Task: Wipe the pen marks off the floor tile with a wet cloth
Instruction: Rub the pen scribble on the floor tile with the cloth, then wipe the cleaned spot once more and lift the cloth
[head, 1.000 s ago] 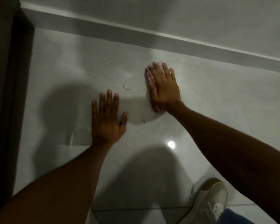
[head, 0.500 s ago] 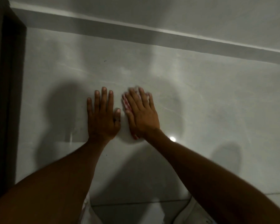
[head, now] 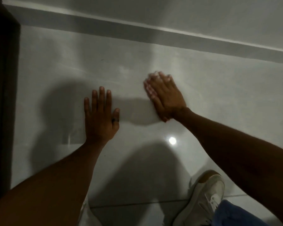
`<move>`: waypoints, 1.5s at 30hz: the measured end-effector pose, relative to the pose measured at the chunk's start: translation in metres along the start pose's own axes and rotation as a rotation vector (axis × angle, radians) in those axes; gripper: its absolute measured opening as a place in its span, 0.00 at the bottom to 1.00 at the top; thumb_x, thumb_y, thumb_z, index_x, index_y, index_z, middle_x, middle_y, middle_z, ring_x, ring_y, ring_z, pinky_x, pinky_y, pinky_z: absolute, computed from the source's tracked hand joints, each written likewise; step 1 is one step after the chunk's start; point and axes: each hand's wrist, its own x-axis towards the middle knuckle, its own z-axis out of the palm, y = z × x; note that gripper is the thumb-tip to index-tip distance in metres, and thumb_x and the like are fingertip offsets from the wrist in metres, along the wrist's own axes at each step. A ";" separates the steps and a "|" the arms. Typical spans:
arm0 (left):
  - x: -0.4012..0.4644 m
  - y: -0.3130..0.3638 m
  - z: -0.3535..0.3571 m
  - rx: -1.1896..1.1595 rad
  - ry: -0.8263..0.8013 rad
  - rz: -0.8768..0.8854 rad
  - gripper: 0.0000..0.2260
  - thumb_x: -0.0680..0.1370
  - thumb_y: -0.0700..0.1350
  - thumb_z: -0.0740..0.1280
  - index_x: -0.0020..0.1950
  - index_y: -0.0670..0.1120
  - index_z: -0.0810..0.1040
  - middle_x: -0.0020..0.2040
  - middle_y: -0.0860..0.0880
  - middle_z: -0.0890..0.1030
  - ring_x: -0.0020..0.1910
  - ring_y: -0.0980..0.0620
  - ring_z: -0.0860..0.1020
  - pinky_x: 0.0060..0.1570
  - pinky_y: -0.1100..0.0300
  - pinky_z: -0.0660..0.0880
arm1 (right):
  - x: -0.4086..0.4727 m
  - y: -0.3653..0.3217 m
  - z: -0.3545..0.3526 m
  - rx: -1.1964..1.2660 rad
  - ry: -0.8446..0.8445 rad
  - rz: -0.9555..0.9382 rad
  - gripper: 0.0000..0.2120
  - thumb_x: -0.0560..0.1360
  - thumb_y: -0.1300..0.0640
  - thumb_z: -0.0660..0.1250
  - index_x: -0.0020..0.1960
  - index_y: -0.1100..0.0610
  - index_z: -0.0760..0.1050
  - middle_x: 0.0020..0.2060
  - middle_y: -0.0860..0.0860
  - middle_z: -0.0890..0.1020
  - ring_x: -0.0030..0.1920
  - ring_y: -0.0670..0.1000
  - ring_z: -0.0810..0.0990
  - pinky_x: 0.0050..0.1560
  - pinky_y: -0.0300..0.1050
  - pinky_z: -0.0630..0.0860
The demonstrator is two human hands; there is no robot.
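Observation:
My left hand (head: 100, 116) lies flat on the glossy grey floor tile (head: 55, 70), fingers spread, holding nothing. My right hand (head: 167, 97) presses flat on a pale cloth (head: 147, 86), of which only a blurred pinkish-white edge shows beside and ahead of the fingers. The cloth sits to the right of my left hand, a hand's width away and a little farther from me. No pen marks show on the tile between or around the hands. Whatever lies under the right hand is hidden.
A grey skirting board (head: 153, 36) runs along the wall at the far side. A dark door frame (head: 2, 95) stands at the left. My white shoe (head: 203, 198) rests at the bottom right near a grout line (head: 137, 204). A lamp reflection (head: 172, 141) glints on the tile.
My right hand swept the cloth left and near, up against my left hand, then back out to the right. The dark pen strokes seen a second ago no longer show. The left hand stayed put.

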 end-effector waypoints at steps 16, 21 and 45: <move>-0.002 -0.004 0.005 0.036 0.030 0.019 0.31 0.88 0.57 0.53 0.88 0.43 0.58 0.88 0.37 0.59 0.87 0.34 0.57 0.85 0.33 0.53 | 0.074 -0.082 0.012 0.037 0.036 0.010 0.36 0.85 0.37 0.53 0.86 0.55 0.53 0.86 0.56 0.56 0.87 0.60 0.51 0.85 0.65 0.50; -0.003 -0.006 0.008 0.016 0.048 0.021 0.30 0.89 0.56 0.53 0.88 0.44 0.56 0.88 0.38 0.59 0.87 0.35 0.57 0.85 0.33 0.53 | 0.030 -0.010 0.001 0.064 0.071 0.075 0.32 0.83 0.48 0.58 0.85 0.53 0.60 0.85 0.56 0.62 0.86 0.62 0.56 0.85 0.66 0.52; 0.022 0.071 -0.299 -1.704 -0.822 -0.943 0.21 0.84 0.64 0.64 0.67 0.55 0.86 0.71 0.48 0.85 0.70 0.47 0.83 0.69 0.53 0.81 | -0.012 -0.238 -0.226 1.085 0.002 0.628 0.29 0.88 0.54 0.54 0.87 0.53 0.51 0.87 0.53 0.54 0.87 0.54 0.45 0.87 0.64 0.48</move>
